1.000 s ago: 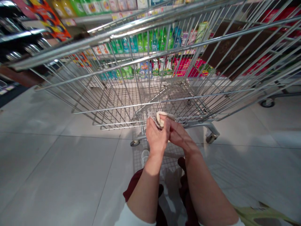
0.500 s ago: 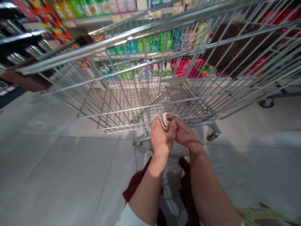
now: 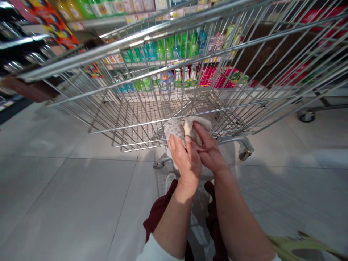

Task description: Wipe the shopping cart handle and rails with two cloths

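Entry: a soft cloth, dotted grey on one face and cream on the other, partly spread, with its cream fold bunched between the hands. It sits just this side of the wire shopping cart, against its low rear rails. Left hand: fingers nearly straight, pressed flat over the cloth's lower part. Right hand: half-curled, fingers hooked over the cream fold; both hands have hold. Condition: not flat, not fully folded. Edges: wire rails stand directly ahead of the hands; a caster wheel lies to the right. Open room: pale floor tiles on either side. Beyond: shelved detergent bottles.
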Tool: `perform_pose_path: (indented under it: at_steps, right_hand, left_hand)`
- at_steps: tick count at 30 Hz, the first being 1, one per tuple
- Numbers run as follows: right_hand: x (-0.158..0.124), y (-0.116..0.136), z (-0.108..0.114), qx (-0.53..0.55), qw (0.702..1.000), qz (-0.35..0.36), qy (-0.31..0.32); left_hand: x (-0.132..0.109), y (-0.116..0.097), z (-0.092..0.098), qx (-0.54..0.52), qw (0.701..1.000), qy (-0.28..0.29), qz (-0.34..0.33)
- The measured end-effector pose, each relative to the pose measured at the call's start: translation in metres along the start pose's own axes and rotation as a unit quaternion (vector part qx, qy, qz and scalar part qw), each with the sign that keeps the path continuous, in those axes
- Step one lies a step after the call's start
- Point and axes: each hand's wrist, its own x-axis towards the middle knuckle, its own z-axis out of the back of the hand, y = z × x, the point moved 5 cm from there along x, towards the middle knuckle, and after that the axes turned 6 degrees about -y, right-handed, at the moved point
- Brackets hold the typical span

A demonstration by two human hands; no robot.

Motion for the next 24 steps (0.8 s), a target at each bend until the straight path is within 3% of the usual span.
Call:
perform_pose_path:
  at_steps: [3,7,13,19,24]
  right_hand:
    - [-0.001,-0.014,-0.009,-0.016,0.998,-0.047,0.05]
    - [-0.004,-0.025,-0.021,0.003,0.993,-0.053,0.109]
    - [-0.001,-0.015,-0.019,-0.023,0.995,-0.061,0.069]
    - [0.008,-0.008,-0.007,0.008,0.998,-0.029,-0.049]
    - [0.005,-0.025,-0.022,-0.014,0.997,-0.07,0.024]
  left_hand:
    - [0.003,0.011,-0.011,-0.017,0.998,0.048,0.029]
    - [0.006,0.029,-0.019,-0.021,0.995,0.067,0.072]
    - [0.006,0.026,-0.012,-0.008,0.995,0.057,0.077]
    - [0.013,0.011,-0.012,-0.018,0.998,0.055,0.034]
    - [0.024,0.027,-0.02,-0.019,0.995,0.084,0.05]
